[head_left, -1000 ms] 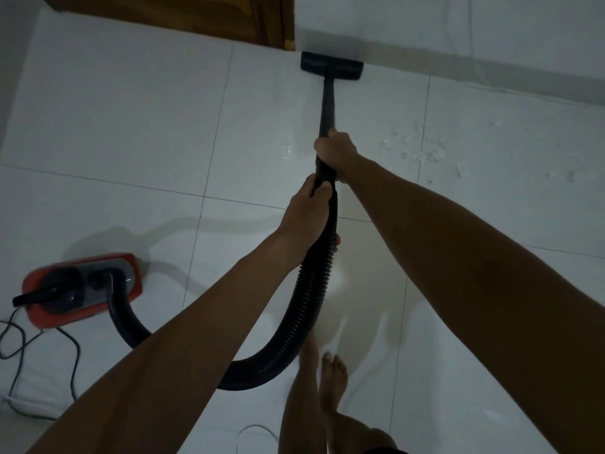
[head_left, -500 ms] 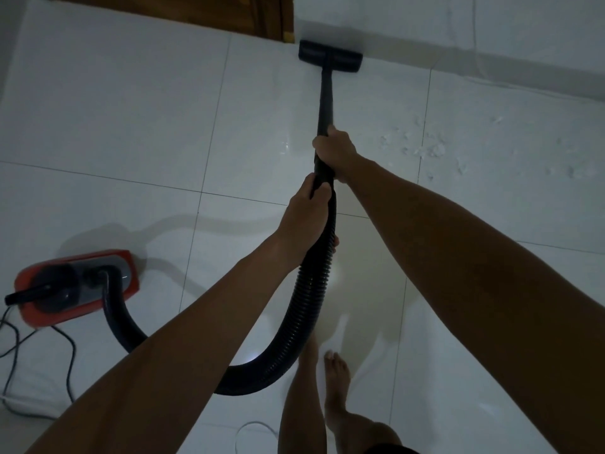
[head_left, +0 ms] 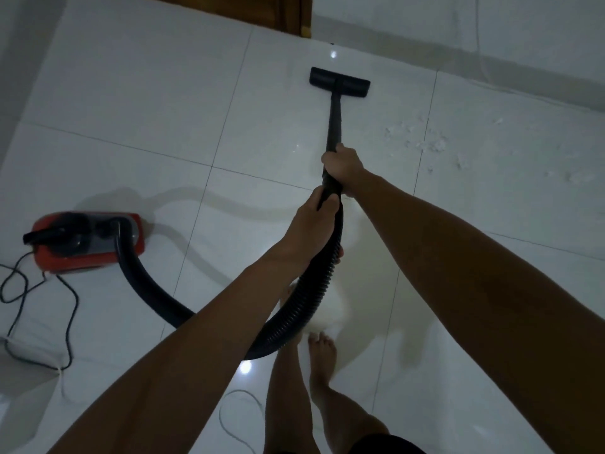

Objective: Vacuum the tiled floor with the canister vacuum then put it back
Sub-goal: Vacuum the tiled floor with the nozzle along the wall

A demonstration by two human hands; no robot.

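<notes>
A black vacuum wand (head_left: 334, 122) runs up the middle of the view to its flat floor head (head_left: 339, 82), which lies on the white tiled floor (head_left: 147, 103). My right hand (head_left: 343, 163) grips the wand higher up. Just below it, my left hand (head_left: 314, 224) grips the top of the ribbed black hose (head_left: 311, 303). The hose loops down and left to the red canister vacuum (head_left: 88, 240), which sits on the floor at the left.
White crumbs (head_left: 429, 144) are scattered on the tiles right of the wand. A black power cord (head_left: 68, 309) trails from the canister at lower left. A wooden door frame (head_left: 294, 14) and a white wall (head_left: 491, 31) bound the far side. My bare feet (head_left: 322, 352) stand below the hose.
The floor head has pulled back from the wall toward me, and both hands came back with the wand. The canister and the rest of the view shifted rightward.
</notes>
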